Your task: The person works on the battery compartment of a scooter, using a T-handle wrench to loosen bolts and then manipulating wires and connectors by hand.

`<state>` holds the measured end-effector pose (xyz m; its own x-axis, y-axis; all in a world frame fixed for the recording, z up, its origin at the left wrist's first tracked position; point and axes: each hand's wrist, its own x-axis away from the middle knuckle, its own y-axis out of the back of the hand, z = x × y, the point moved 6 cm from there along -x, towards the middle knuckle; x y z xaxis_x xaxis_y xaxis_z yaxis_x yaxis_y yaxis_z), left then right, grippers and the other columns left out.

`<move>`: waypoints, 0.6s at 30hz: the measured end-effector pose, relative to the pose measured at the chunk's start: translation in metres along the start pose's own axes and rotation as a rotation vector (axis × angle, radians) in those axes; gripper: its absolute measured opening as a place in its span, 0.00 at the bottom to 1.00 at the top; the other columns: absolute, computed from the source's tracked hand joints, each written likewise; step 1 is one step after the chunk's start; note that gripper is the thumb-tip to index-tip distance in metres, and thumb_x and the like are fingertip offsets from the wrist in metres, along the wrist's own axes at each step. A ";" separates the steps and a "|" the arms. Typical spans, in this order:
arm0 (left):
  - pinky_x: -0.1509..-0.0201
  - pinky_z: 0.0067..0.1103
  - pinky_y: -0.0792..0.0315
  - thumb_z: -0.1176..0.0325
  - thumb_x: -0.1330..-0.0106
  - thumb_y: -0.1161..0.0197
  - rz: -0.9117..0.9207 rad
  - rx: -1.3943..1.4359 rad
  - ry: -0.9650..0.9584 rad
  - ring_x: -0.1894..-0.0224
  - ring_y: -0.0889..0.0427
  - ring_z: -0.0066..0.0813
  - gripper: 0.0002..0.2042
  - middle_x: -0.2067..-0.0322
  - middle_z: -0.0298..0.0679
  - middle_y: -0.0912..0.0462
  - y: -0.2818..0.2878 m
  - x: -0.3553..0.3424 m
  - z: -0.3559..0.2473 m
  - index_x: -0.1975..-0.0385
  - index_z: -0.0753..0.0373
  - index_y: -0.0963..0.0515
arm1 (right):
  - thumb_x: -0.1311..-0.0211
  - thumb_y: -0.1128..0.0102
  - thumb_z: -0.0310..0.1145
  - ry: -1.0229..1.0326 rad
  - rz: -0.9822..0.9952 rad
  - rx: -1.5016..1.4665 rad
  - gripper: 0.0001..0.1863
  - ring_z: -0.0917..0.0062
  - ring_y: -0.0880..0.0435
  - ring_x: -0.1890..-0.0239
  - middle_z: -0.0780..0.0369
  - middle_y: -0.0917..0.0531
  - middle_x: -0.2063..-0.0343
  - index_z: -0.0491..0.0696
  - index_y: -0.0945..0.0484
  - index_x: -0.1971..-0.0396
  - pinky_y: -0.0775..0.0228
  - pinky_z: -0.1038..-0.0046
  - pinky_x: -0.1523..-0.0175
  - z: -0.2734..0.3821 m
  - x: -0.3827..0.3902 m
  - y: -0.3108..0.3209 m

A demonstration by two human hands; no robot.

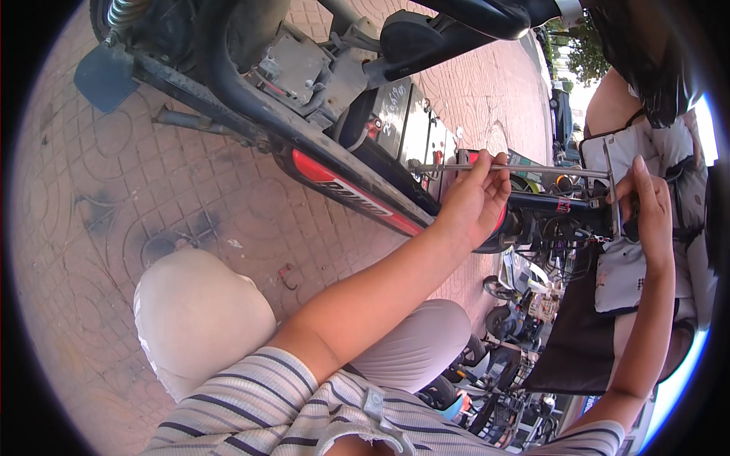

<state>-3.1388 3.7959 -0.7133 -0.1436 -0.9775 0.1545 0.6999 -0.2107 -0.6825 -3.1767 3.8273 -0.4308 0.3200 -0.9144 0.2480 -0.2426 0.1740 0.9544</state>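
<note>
A long metal T-handle wrench point(559, 172) reaches across the open frame of an electric scooter point(304, 159). Its far end meets the black battery pack point(407, 118) in the frame, near a bolt or terminal there; the exact contact is too small to tell. My left hand point(477, 199) is closed around the shaft close to the battery, thumb and fingertips pinching it. At the other end, my right hand point(648, 209) grips the crossbar of the wrench, which stands nearly upright in the view. Loose wires and red connectors point(372, 126) show beside the battery.
Quilted pale fabric covers point(627, 285) hang at the right, near the handlebar side. Several parked bikes point(509, 327) stand beyond. Patterned paving point(99, 251) lies below, with a red hook-shaped bit point(287, 277) on it. My knees point(201, 319) are close to the frame.
</note>
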 end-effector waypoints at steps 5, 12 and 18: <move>0.57 0.18 0.23 0.62 0.28 0.41 0.019 0.014 0.009 0.64 0.21 0.21 0.10 0.64 0.34 0.19 -0.005 -0.001 -0.003 0.59 0.63 0.25 | 0.31 0.47 0.32 0.478 -0.125 0.125 0.13 0.82 0.26 0.62 0.64 0.20 0.66 0.42 0.24 0.51 0.40 0.82 0.54 0.034 0.011 -0.015; 0.58 0.18 0.23 0.63 0.29 0.40 -0.008 0.007 0.024 0.67 0.23 0.20 0.07 0.64 0.33 0.19 0.000 0.006 0.006 0.60 0.59 0.25 | 0.29 0.44 0.31 -0.005 -0.140 -0.001 0.25 0.86 0.25 0.74 0.65 0.19 0.74 0.45 0.34 0.35 0.36 0.83 0.69 0.001 0.001 -0.017; 0.57 0.19 0.22 0.64 0.28 0.40 0.042 0.021 0.005 0.65 0.22 0.20 0.08 0.63 0.33 0.19 -0.002 0.002 0.002 0.60 0.61 0.25 | 0.41 0.43 0.22 0.481 -0.297 0.562 0.25 0.64 0.22 0.66 0.58 0.20 0.66 0.48 0.27 0.42 0.30 0.71 0.57 0.038 0.012 -0.023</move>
<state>-3.1390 3.7946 -0.7107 -0.1173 -0.9855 0.1228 0.7198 -0.1696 -0.6731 -3.2015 3.7982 -0.4560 0.7728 -0.6135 0.1627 -0.4695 -0.3800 0.7970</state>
